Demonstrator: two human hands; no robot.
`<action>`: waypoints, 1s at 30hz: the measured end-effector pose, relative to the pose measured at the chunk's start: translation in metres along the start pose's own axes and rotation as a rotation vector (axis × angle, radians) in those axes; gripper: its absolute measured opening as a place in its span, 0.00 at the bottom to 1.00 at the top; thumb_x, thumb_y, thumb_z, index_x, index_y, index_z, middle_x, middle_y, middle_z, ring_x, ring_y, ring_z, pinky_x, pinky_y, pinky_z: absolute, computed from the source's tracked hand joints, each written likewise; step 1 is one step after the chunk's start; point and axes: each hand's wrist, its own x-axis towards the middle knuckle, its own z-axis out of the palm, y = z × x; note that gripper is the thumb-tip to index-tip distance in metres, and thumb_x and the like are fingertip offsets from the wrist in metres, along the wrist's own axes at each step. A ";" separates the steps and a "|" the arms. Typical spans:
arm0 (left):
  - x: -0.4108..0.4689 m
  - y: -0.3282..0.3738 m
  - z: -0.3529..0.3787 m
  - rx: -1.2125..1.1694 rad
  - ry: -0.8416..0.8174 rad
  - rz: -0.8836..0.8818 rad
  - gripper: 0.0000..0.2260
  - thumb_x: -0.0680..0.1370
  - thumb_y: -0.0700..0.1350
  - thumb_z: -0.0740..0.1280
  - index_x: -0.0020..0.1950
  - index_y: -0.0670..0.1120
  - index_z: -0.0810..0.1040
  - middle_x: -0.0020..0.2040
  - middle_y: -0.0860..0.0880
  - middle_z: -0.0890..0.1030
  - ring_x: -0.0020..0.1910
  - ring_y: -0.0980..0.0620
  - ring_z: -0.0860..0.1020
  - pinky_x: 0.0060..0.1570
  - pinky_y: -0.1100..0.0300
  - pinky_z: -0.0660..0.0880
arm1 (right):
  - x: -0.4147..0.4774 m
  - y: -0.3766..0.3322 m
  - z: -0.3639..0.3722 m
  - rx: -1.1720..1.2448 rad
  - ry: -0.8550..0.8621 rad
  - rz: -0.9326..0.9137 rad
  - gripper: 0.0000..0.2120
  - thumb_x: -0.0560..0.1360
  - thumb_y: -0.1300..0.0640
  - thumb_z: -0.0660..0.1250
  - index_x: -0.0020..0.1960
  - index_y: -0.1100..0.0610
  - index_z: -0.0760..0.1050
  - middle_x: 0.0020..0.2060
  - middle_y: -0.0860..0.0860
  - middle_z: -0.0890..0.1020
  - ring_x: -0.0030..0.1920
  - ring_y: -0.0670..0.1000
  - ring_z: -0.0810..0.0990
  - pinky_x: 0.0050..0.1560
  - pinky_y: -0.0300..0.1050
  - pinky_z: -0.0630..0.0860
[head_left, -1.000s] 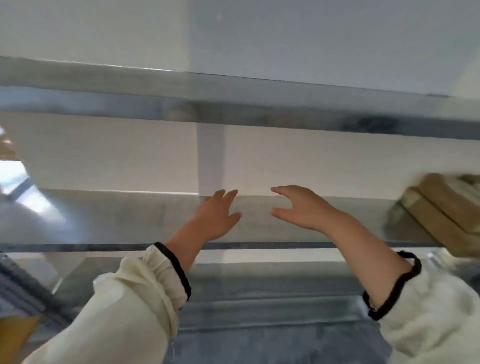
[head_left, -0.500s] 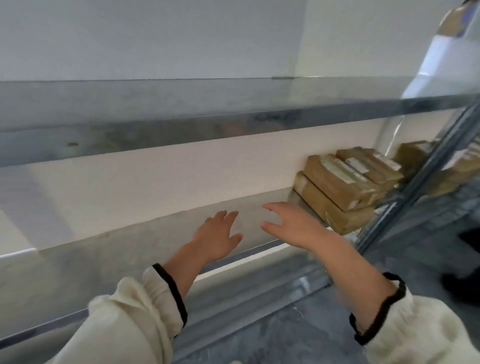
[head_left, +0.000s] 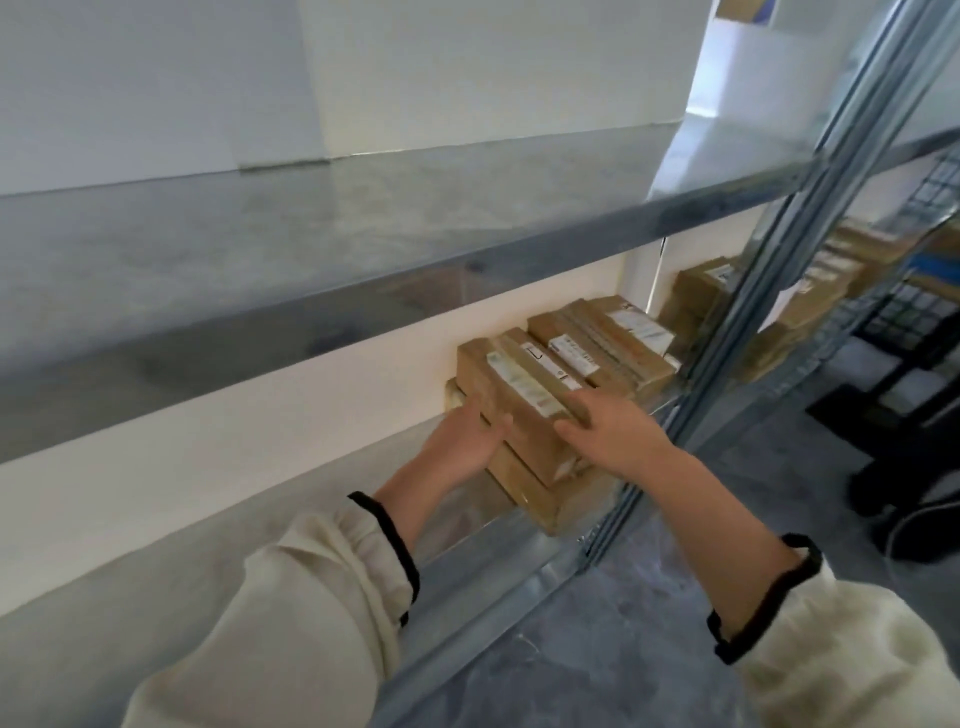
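Closest to the camera, two cream sleeves with black cuffs frame the view, the left sleeve (head_left: 291, 603) and the right sleeve (head_left: 852, 660), above a grey floor (head_left: 639, 654). Beyond them two bare forearms reach to the lower shelf (head_left: 130, 639) of a metal rack. The left hand (head_left: 467, 441) clasps the left side of the top parcel (head_left: 519, 395), thumb hooked over its near edge while the fingers disappear behind it. The right hand (head_left: 613, 436) grasps the parcel's near right corner, fingers curled over the top and thumb against the front face. This parcel is a long brown cardboard box wrapped in glossy tape, with one white printed label running along its top; it lies on a second brown parcel (head_left: 540, 493) at the shelf's right end, near the front rim. Just behind, touching it, two more labelled parcels (head_left: 597, 343) lie side by side against the cream wall (head_left: 260, 431). Farther right a slanted metal upright (head_left: 779, 270) crosses the view, with more brown boxes (head_left: 701, 296) past it, blurred and uncountable. Overhead, the upper shelf (head_left: 311, 234) runs across the frame, so two shelves show.
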 end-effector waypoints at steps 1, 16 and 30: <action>0.010 0.007 0.007 -0.049 0.010 -0.015 0.27 0.81 0.56 0.56 0.77 0.48 0.53 0.74 0.48 0.64 0.71 0.47 0.65 0.66 0.56 0.63 | 0.007 0.011 -0.002 -0.009 -0.004 0.016 0.18 0.77 0.46 0.61 0.64 0.52 0.70 0.55 0.53 0.77 0.55 0.54 0.76 0.55 0.50 0.75; 0.051 0.046 0.070 -0.525 0.314 -0.313 0.24 0.79 0.50 0.62 0.73 0.55 0.56 0.61 0.53 0.75 0.44 0.56 0.77 0.33 0.62 0.74 | 0.070 0.059 -0.011 0.231 -0.159 -0.207 0.15 0.74 0.50 0.67 0.59 0.52 0.72 0.51 0.48 0.78 0.45 0.45 0.78 0.40 0.38 0.75; -0.029 0.016 0.024 -0.604 0.569 -0.287 0.35 0.75 0.56 0.68 0.76 0.58 0.52 0.63 0.48 0.76 0.56 0.49 0.79 0.57 0.49 0.78 | 0.058 -0.011 0.000 0.539 -0.347 -0.409 0.18 0.75 0.51 0.67 0.64 0.50 0.69 0.55 0.46 0.78 0.54 0.48 0.78 0.54 0.45 0.77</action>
